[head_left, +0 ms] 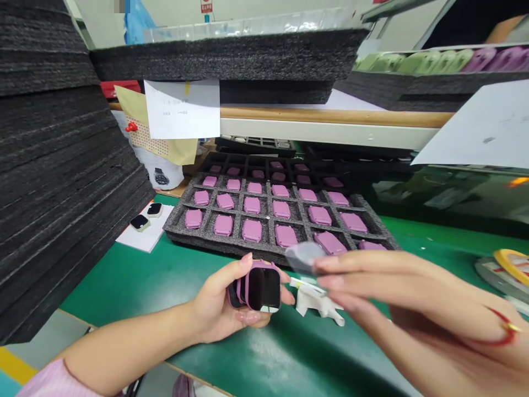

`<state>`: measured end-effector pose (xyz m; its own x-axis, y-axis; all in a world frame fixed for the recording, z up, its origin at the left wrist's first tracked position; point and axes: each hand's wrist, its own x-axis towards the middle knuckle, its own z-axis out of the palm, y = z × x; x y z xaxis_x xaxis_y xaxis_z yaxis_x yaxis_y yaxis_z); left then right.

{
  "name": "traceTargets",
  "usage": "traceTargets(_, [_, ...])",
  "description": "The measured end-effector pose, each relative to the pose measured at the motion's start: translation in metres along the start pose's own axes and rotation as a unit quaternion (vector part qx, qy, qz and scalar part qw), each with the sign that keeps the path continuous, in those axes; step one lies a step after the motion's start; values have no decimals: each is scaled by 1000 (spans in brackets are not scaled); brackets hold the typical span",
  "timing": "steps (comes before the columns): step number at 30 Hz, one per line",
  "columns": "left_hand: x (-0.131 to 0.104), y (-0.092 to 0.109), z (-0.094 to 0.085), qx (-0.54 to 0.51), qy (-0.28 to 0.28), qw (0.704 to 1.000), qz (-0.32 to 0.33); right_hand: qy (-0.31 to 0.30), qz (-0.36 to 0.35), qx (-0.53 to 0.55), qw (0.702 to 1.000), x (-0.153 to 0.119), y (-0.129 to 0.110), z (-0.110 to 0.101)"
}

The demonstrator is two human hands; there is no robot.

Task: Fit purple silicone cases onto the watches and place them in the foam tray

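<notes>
My left hand point(223, 303) is wrapped round a small stack of purple smartwatch cases point(264, 288), the front one with its black screen facing me. To the right, my right hand point(372, 286) is raised over the table and pinches a thin clear film point(306, 256), blurred at its edges. Below that film lies a crumpled white cloth or tissue point(316, 302). Just beyond both hands, a black foam tray point(264, 251) holds many purple watch cases point(252, 230), one per compartment, their backs mostly up.
Two pale watch cases point(139, 222) rest on a white pad point(144, 241) at left. Tall black foam stacks point(53, 165) rise on the left. A shelf edge point(314, 129) with hanging papers point(182, 110) crosses above the tray. Tape rolls point(512, 267) lie at far right on the green table point(119, 281).
</notes>
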<state>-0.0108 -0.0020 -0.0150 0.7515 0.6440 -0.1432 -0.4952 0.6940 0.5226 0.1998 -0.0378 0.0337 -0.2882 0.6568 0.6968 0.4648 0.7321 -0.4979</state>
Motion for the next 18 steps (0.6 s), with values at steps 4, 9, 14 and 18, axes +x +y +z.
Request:
traceTargets(4, [-1, 0, 0, 6, 1, 1000, 2, -16, -38, -16, 999, 11, 10, 7])
traceTargets(9, [-1, -1, 0, 22, 3, 1000, 11, 74, 28, -86, 993, 16, 23, 7])
traceTargets(14, [-1, -2, -1, 24, 4, 1000, 0, 38, -15, -76, 996, 2, 14, 9])
traceTargets(18, [-1, -2, 0, 3, 18, 1000, -16, -36, -6, -5, 999, -16, -9, 19])
